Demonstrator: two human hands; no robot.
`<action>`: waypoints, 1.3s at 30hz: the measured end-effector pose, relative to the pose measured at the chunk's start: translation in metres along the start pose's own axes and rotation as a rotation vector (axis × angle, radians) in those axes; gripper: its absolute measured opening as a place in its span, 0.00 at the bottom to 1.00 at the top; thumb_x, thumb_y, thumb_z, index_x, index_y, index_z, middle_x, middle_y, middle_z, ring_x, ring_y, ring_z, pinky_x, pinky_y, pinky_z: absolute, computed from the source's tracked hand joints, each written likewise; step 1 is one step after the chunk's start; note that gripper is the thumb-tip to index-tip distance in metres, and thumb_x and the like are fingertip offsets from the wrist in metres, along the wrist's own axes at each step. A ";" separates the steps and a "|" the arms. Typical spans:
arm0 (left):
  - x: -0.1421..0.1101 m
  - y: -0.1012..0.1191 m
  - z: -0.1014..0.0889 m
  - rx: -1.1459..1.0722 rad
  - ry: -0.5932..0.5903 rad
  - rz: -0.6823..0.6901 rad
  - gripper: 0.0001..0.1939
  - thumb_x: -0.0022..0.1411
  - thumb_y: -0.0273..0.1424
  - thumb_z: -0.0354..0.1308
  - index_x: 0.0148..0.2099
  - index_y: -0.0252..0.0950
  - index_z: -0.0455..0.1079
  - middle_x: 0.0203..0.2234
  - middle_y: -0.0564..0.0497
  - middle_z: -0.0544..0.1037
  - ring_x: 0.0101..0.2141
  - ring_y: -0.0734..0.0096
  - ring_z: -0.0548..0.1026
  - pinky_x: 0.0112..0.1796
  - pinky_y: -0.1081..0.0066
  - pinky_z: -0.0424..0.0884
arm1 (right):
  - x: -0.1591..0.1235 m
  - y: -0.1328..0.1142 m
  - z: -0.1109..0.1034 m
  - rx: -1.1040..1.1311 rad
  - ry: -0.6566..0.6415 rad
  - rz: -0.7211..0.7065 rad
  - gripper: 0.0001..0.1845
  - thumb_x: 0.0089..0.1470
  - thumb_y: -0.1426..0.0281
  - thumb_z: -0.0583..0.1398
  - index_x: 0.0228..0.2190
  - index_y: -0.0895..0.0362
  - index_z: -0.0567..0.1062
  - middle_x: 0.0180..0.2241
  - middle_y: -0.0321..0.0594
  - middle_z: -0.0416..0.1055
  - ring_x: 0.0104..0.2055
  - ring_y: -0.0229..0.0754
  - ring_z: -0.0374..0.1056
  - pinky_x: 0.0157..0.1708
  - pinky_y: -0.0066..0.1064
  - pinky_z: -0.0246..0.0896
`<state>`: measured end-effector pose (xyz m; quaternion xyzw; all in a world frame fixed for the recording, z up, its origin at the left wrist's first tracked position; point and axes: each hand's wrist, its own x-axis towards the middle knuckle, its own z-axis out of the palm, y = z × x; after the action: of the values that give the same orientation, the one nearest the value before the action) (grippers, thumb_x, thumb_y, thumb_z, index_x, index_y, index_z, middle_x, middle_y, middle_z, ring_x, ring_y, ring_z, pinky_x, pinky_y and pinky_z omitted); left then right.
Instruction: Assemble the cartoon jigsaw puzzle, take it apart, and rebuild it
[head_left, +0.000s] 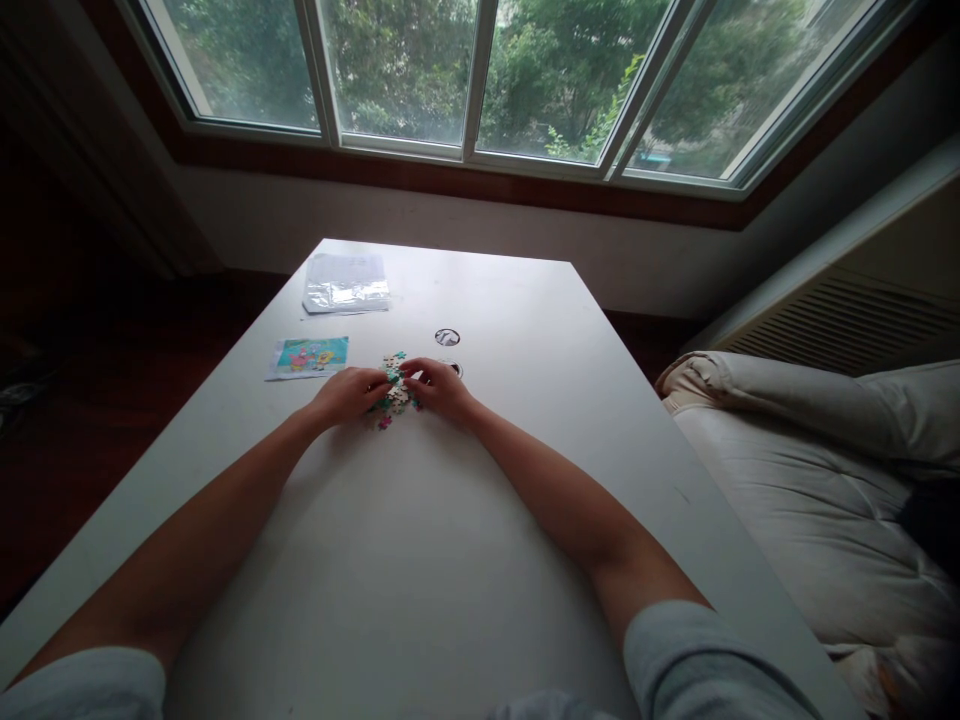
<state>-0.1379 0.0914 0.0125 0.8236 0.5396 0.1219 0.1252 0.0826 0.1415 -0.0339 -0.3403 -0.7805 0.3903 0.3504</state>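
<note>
A small heap of jigsaw puzzle pieces (396, 396) lies on the white table (420, 560), some pale side up and others green or pink. At the heap's left side, my left hand (349, 394) has its fingers and thumb closed in on the pieces. My right hand (444, 389) reaches in from the right, with bent fingers and thumb gripping among the pieces at the top of the heap. The exact pieces between my fingertips are too small to make out. Left of the heap lies a colourful picture sheet (309, 355) with cartoon figures on a blue-green ground.
A clear plastic bag (346, 284) lies flat near the far left corner of the table. Two round openings, one a dark-rimmed hole (447, 338), are just beyond my right hand. To the right stands a cushioned pale seat (802, 500); a window (465, 80) is ahead.
</note>
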 end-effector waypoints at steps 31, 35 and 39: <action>-0.016 0.019 0.045 0.141 0.188 0.050 0.26 0.69 0.46 0.54 0.65 0.42 0.62 0.61 0.42 0.65 0.60 0.49 0.62 0.60 0.52 0.59 | 0.032 0.019 -0.003 -0.350 0.097 0.016 0.18 0.60 0.77 0.54 0.45 0.53 0.80 0.47 0.41 0.75 0.51 0.44 0.69 0.55 0.37 0.62; -0.013 0.018 0.042 0.139 0.231 0.025 0.18 0.69 0.41 0.55 0.58 0.42 0.68 0.53 0.43 0.71 0.54 0.51 0.67 0.54 0.54 0.65 | 0.052 0.029 -0.004 -0.396 0.041 -0.022 0.20 0.60 0.77 0.54 0.47 0.53 0.80 0.50 0.42 0.75 0.52 0.44 0.69 0.56 0.38 0.62; -0.015 0.021 0.037 0.167 0.240 -0.016 0.12 0.70 0.39 0.53 0.50 0.41 0.70 0.46 0.44 0.74 0.49 0.52 0.69 0.49 0.57 0.67 | 0.067 0.033 -0.002 -0.457 -0.096 -0.157 0.22 0.61 0.78 0.55 0.52 0.53 0.78 0.56 0.42 0.74 0.59 0.44 0.67 0.61 0.38 0.58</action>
<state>-0.1133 0.0668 -0.0163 0.8063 0.5655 0.1733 -0.0080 0.0575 0.2111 -0.0423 -0.3302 -0.8883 0.1910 0.2558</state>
